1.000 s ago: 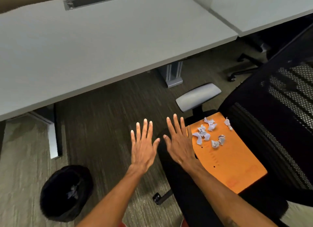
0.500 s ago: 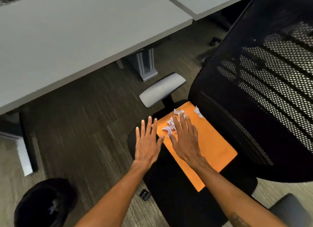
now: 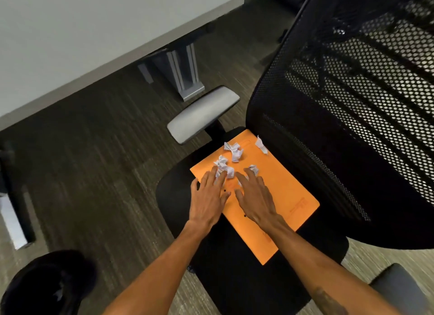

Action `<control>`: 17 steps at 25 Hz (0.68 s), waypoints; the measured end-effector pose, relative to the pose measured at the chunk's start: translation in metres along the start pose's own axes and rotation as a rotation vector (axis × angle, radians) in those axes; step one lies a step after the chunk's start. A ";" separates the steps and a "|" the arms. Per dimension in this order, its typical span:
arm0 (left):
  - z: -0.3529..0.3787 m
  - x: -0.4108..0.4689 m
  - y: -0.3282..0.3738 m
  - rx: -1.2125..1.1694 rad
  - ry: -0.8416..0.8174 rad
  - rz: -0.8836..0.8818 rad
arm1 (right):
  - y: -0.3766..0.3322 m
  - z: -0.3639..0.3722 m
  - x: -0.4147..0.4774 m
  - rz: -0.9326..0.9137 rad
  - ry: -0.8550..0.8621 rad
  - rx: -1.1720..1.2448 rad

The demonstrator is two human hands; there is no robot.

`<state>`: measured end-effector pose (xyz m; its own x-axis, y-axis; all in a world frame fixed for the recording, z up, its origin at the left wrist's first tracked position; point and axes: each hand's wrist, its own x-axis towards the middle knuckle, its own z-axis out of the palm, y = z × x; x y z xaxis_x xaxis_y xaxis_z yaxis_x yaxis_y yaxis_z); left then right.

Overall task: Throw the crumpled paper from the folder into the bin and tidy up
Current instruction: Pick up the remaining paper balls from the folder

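Note:
An orange folder [image 3: 288, 195] lies flat on the black seat of an office chair [image 3: 246, 274]. Several white crumpled paper pieces [image 3: 233, 149] are scattered over its far end. My left hand [image 3: 207, 197] rests at the folder's near left edge, fingers spread, fingertips touching one paper ball [image 3: 224, 165]. My right hand [image 3: 256, 195] lies flat on the folder beside it, fingers apart, its fingertips at another paper scrap [image 3: 253, 169]. Neither hand grips anything. A black bin [image 3: 44, 284] stands on the floor at the lower left, with a pale scrap inside.
The chair's tall mesh backrest [image 3: 352, 103] fills the right side, with a grey armrest [image 3: 203, 114] just beyond the folder and another at the lower right [image 3: 397, 286]. A grey desk [image 3: 94, 33] spans the top left, its leg [image 3: 185, 72] on the dark carpet.
Both hands have moved forward onto the folder and now touch the paper pieces. The view has shifted right, so the chair sits more central and the bin lower left.

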<state>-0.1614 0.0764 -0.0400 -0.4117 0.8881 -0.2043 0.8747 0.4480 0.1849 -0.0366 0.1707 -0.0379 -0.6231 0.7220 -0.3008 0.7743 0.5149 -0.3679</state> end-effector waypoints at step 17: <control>0.002 0.000 0.007 -0.282 0.155 -0.222 | 0.030 0.009 -0.016 0.057 0.169 0.235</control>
<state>-0.1553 0.0794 -0.0404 -0.6359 0.7615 -0.1258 0.6639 0.6228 0.4140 -0.0039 0.1702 -0.0522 -0.5365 0.8238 -0.1832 0.7486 0.3644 -0.5539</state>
